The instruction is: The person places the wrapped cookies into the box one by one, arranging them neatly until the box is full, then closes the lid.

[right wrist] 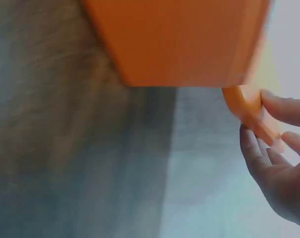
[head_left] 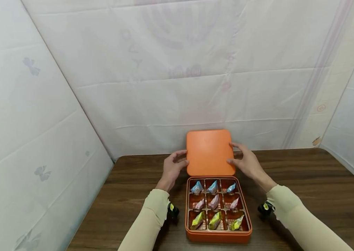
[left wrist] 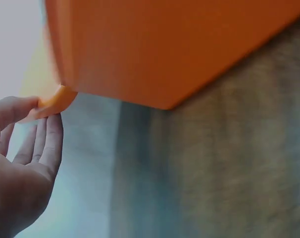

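Note:
An orange box [head_left: 218, 237] stands on the table with its top open. Its lid [head_left: 209, 153] is raised behind it, the lower edge right at the box's back rim. My left hand [head_left: 172, 167] grips the lid's left edge between thumb and fingers. On the opposite edge, my right hand [head_left: 248, 162] pinches the lid the same way. Inside the box, a divided brown tray [head_left: 207, 195] holds wrapped candies: blue ones [head_left: 212, 187] in the back row, pink ones [head_left: 214, 202] in the middle and yellow-green ones [head_left: 215, 221] in front. Both wrist views show the lid's edge [left wrist: 65, 101] between thumb and fingers.
The dark wood-grain table [head_left: 139, 195] extends to both sides of the box. A pale printed cloth [head_left: 164, 97] hangs as a wall close behind the lid, and another cloth wall [head_left: 39, 146] stands along the left. Black wrist cameras [head_left: 172, 211] sit under both cuffs.

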`<move>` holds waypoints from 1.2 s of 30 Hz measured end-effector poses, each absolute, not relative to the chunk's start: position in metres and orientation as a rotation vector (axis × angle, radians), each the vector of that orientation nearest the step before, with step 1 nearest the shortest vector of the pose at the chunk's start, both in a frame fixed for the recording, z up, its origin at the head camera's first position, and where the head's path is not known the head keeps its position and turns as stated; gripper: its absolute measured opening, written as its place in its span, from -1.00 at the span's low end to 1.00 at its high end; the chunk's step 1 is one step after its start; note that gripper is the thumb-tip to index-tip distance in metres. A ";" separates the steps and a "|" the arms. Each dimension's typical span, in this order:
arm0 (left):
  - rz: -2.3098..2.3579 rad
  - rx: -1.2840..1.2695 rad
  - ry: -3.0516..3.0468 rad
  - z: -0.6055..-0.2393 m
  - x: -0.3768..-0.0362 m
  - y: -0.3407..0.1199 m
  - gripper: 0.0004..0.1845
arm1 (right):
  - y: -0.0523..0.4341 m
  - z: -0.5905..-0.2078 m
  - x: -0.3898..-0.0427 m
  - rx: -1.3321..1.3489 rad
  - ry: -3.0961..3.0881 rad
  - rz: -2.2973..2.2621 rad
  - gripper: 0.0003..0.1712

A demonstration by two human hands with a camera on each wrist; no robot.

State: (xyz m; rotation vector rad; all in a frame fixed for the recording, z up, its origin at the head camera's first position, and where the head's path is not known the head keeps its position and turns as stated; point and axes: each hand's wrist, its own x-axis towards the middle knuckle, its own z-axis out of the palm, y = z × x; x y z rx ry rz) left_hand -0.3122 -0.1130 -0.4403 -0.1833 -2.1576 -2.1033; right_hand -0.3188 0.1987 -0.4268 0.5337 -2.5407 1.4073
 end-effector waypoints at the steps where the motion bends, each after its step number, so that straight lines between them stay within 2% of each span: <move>1: -2.095 -0.211 -2.154 -0.435 -0.311 -0.114 -0.55 | 0.199 -0.422 -0.317 0.553 -2.527 1.411 -0.16; 7: -2.099 -0.368 -2.184 -0.404 -0.300 -0.125 -0.42 | 0.206 -0.400 -0.302 0.666 -2.471 1.465 -0.06; 14: -2.157 -0.422 -2.316 -0.382 -0.276 -0.130 -0.32 | 0.215 -0.390 -0.279 0.671 -2.507 1.561 0.00; 25: -2.167 -0.386 -2.483 -0.394 -0.244 -0.130 -0.27 | 0.223 -0.403 -0.243 0.616 -2.599 1.768 0.02; 36: -2.246 -0.446 -2.560 -0.401 -0.213 -0.131 -0.23 | 0.231 -0.414 -0.223 0.638 -2.731 1.868 0.07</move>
